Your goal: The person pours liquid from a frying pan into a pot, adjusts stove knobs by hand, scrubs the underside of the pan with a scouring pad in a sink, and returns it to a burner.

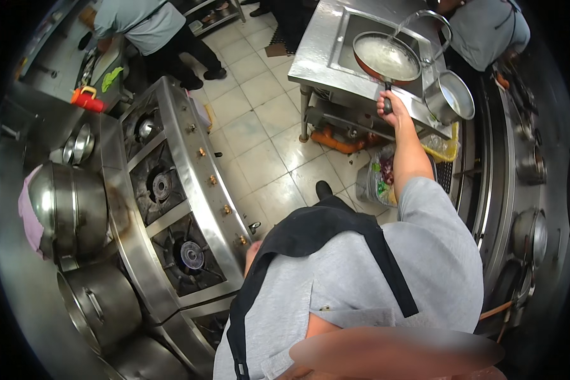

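With my right arm stretched out, my right hand (392,109) is closed around the dark handle of a frying pan (386,58). The pan has a reddish outside, and whitish, rippling liquid covers its inside. It is held over a steel sink (344,53), beneath the curved faucet (448,37), from which water seems to run into it. Only a small part of my left hand (253,253) shows, beside the front edge of the gas stove (218,209) near a brass knob (241,240). My apron and body hide its fingers.
A steel pot (448,98) stands tilted at the sink's right corner. Below it sits a bin (368,180) with scraps. Large pots (101,304) line the left wall beyond the burners. One person (147,28) stands at the far left, another (481,31) at the far right.
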